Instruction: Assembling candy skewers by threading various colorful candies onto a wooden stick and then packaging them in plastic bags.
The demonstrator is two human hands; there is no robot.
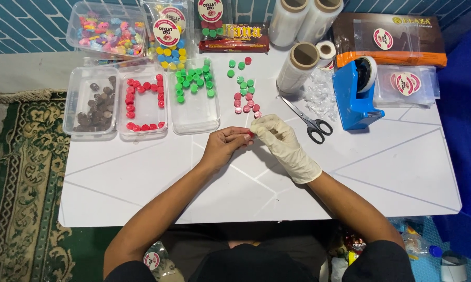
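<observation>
My bare left hand and my right hand, in a white glove, meet over the middle of the white table. Together they pinch a small red candy between the fingertips. Just above them lies a clear plastic sleeve with several pink, red and green round candies in and around it.
Three clear trays sit at the left: brown candies, red candies, green candies. Scissors, a blue tape dispenser, rolls of clear film, sticker bags and candy boxes line the back. A patterned rug lies left.
</observation>
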